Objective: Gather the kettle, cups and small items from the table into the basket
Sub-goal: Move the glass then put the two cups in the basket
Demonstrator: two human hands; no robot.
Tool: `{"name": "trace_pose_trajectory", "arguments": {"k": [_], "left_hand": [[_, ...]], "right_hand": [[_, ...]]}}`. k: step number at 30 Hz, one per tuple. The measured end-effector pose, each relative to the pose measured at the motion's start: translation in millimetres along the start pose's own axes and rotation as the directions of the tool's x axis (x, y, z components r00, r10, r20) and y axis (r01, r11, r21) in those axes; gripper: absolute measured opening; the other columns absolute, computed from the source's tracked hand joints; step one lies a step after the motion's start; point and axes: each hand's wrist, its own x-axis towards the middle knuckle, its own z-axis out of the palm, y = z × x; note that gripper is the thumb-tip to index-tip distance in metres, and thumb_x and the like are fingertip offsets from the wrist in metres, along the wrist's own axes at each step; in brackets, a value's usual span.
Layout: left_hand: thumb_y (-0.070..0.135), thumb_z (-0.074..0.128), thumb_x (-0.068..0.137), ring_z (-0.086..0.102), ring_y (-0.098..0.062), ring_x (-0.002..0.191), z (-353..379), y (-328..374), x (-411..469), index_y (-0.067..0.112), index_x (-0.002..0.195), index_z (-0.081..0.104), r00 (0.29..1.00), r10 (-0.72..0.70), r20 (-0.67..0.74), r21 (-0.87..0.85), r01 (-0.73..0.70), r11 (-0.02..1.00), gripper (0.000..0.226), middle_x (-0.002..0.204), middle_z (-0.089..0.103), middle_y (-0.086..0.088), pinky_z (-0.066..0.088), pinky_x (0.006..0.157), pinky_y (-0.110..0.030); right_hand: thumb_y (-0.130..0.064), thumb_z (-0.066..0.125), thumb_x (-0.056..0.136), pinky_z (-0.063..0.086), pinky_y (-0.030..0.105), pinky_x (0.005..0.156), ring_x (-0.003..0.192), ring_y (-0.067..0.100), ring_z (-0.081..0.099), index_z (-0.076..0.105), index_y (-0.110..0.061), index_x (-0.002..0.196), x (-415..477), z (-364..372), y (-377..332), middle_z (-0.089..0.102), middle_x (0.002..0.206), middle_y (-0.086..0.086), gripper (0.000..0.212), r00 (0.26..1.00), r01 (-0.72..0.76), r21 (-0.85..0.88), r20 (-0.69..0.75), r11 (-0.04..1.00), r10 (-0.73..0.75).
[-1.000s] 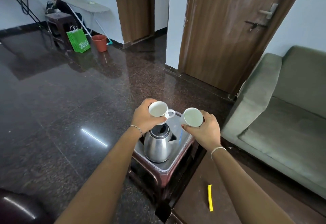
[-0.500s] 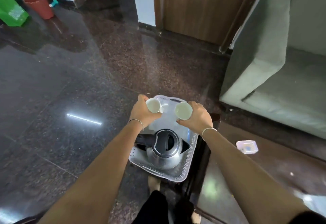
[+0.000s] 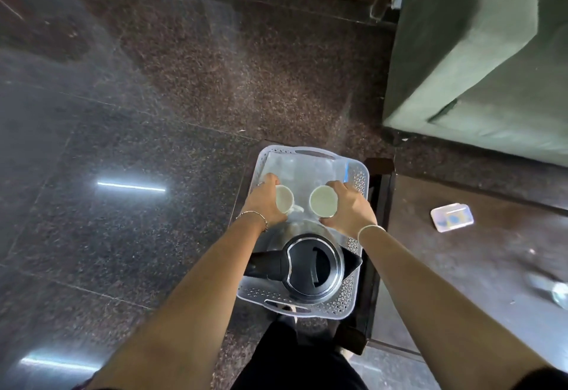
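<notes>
Both cups lowered since a second ago, now inside basket (image 3: 358, 180). Left cup (image 3: 284, 198) and right cup (image 3: 323, 201) upright, mouths up; left hand (image 3: 264, 202) and right hand (image 3: 350, 208) fingers wrapped around them. Kettle (image 3: 312, 266) just behind wrists, handle pointing left.

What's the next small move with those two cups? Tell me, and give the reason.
Probably lower both and let go. The left hand and right hand each hold a cup over the basket's free far half, beyond the kettle.
</notes>
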Motion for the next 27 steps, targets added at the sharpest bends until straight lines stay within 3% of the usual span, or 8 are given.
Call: {"name": "trace_pose_trajectory", "arguments": {"k": [10,17,20,23,27], "left_hand": [[0.033,0.084,0.062,0.060,-0.033,0.095,12.3,-0.8,12.4,0.014,0.115,0.040,0.999,0.044,0.024,0.149,-0.047,0.988,0.072,0.107,0.061,-0.011,0.044,0.075,-0.036],[0.028,0.087,0.064,0.059,-0.036,0.106,10.5,4.9,14.8,0.010,0.126,0.036,0.995,0.028,0.097,0.222,-0.049,0.974,0.082,0.120,0.057,-0.017,0.048,0.087,-0.043],[0.023,0.087,0.063,0.051,-0.033,0.121,1.9,15.8,12.5,0.011,0.136,0.034,0.991,0.015,0.135,0.222,-0.045,0.974,0.091,0.134,0.050,-0.014,0.043,0.097,-0.039],[0.010,0.077,0.069,0.048,-0.027,0.128,-9.4,33.3,9.4,0.016,0.141,0.034,0.991,0.019,0.134,0.179,-0.043,0.983,0.084,0.142,0.047,-0.009,0.041,0.101,-0.033],[0.008,0.067,0.077,0.051,-0.020,0.121,-15.6,69.7,6.7,0.017,0.137,0.040,0.999,0.028,0.041,-0.011,-0.028,1.000,0.067,0.143,0.048,-0.002,0.039,0.088,-0.024]], "right_hand": [[-0.024,0.084,0.064,0.051,0.044,0.086,0.106,0.031,0.058,0.047,-0.020,0.131,-0.5,15.2,13.3,0.056,0.122,0.009,0.077,1.000,-0.014,-0.005,0.025,1.000,0.014],[-0.011,0.077,0.070,0.050,0.044,0.090,0.113,0.030,0.057,0.038,-0.023,0.143,-7.8,4.2,13.7,0.052,0.131,0.007,0.084,0.999,0.013,-0.019,0.039,1.000,-0.013],[0.004,0.061,0.074,0.050,0.041,0.089,0.111,0.031,0.057,0.039,-0.021,0.143,-18.1,-10.1,13.5,0.051,0.134,0.007,0.077,0.999,0.028,-0.027,-0.033,0.999,-0.029],[0.007,0.054,0.076,0.049,0.040,0.086,0.107,0.034,0.057,0.043,-0.016,0.141,-32.2,-30.7,17.6,0.052,0.132,0.009,0.071,0.989,0.024,-0.013,-0.144,1.000,-0.026],[-0.002,0.053,0.078,0.048,0.038,0.085,0.106,0.034,0.056,0.051,-0.016,0.133,-57.3,-56.6,31.3,0.057,0.124,0.009,0.057,0.962,-0.033,0.047,-0.269,0.998,0.045]]}}
